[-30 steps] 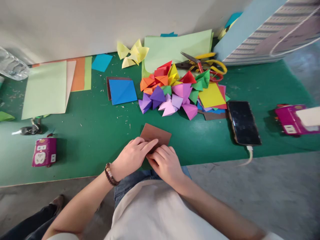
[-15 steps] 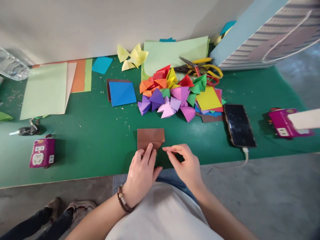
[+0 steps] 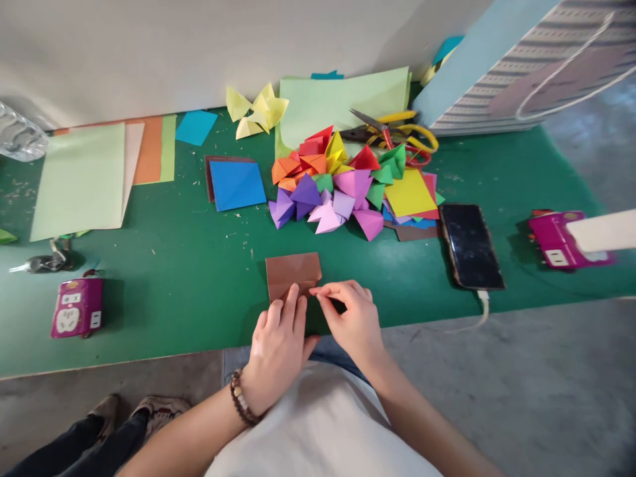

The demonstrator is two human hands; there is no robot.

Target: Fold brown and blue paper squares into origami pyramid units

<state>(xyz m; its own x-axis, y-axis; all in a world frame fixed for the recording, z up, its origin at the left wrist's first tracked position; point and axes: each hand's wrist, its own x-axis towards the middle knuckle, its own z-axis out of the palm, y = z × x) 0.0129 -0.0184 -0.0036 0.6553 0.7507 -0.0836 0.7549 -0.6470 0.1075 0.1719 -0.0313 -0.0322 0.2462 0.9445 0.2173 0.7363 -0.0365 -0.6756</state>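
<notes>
Where hands (image 3: 279,338) cover brown paper (image 3: 293,267), its near edge is mostly hidden.

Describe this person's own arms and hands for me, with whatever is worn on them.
The left hand and right hand wear no gloves. On the left wrist sits a bracelet of dark brown beads with some paler ones; the right wrist shows none. No sleeve covers either forearm.

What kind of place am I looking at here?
It looks like a paper-craft workspace, though whether home, classroom or workshop I can't tell. The signs: a cluster of colourful folded paper pieces, scissors, and brown paper under the left hand.
</notes>
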